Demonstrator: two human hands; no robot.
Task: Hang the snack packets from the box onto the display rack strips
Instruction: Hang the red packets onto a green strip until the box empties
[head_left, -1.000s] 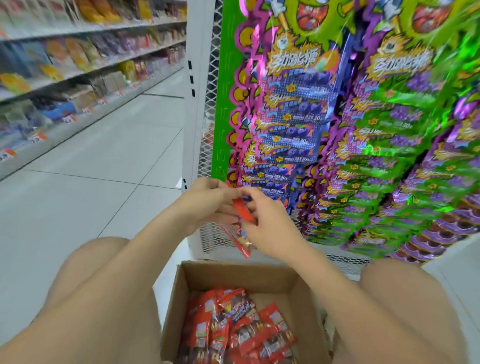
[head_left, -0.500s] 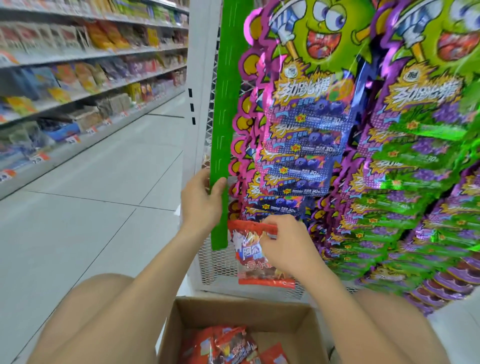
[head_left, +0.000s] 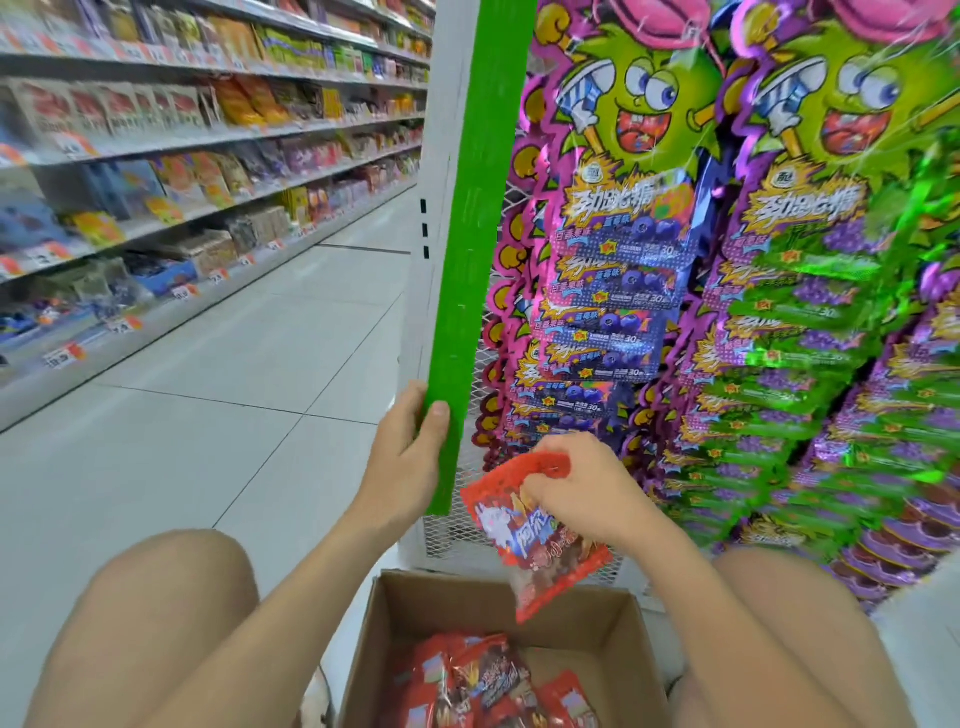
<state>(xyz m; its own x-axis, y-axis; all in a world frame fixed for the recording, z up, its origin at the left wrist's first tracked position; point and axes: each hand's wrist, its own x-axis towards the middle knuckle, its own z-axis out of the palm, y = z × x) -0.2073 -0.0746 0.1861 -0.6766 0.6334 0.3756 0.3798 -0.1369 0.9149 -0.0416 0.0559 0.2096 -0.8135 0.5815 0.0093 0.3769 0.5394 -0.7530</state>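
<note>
Box (head_left: 457, 605) holds red packets (head_left: 467, 675). Left hand (head_left: 402, 457) grips the green strip (head_left: 467, 260). Just right of those fingers, the right hand (head_left: 587, 493) pinches a packet (head_left: 550, 566). Candy bags (head_left: 613, 291) hang beyond.

I see a plain bright green strip (head_left: 467, 260). Right of it hang purple-and-blue packets (head_left: 613, 291) topped by a lime cartoon face, then purple-and-green packets (head_left: 810, 322). By the strip's lower end is a red packet (head_left: 545, 566) with white-and-blue lettering; below the strip, a brown box (head_left: 431, 608).
</note>
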